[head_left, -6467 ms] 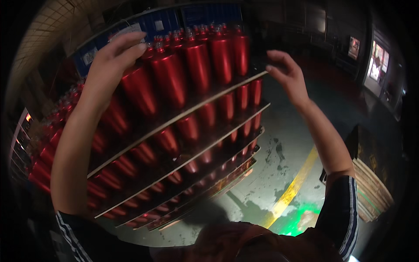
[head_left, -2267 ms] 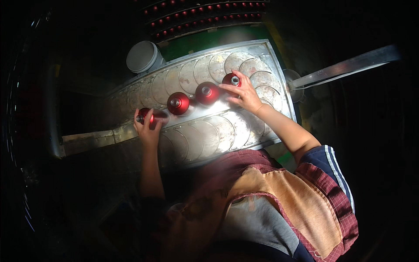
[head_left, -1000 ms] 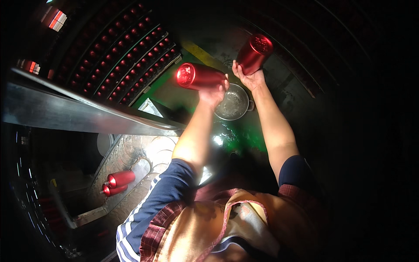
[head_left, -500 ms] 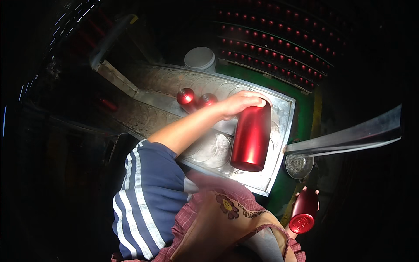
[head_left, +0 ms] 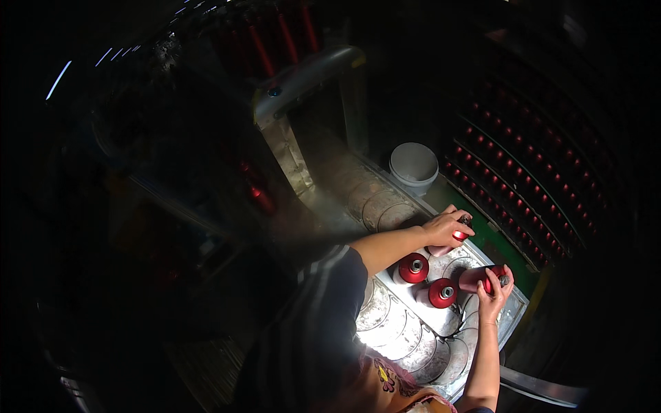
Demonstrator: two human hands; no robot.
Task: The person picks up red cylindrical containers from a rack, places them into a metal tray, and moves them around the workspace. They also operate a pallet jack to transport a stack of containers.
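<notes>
Head view shows us both grips full: our left hand (head_left: 446, 230) is curled around the shoulder of a red bottle (head_left: 441, 250), and our right hand (head_left: 495, 294) has its fingers wrapped around another bottle (head_left: 472, 278). The left one's long axis runs from its neck down toward us and leftward; the right one's lies more sideways, its neck pointing outward, away from the left hand. We cannot tell whether either base touches the crescent-plated conveyor (head_left: 415, 359).

Two upright bottles stand close together on the inner side of our grips: the farther one (head_left: 413, 268) is nearer our left hand, the closer one (head_left: 441, 294) nearer our right, leaving little room leftward of the right grip. Beyond our left hand is a white bucket (head_left: 414, 165); past both hands, dim racks (head_left: 527, 182) of red bottles. A metal strip (head_left: 544, 389) lies outside our right forearm.
</notes>
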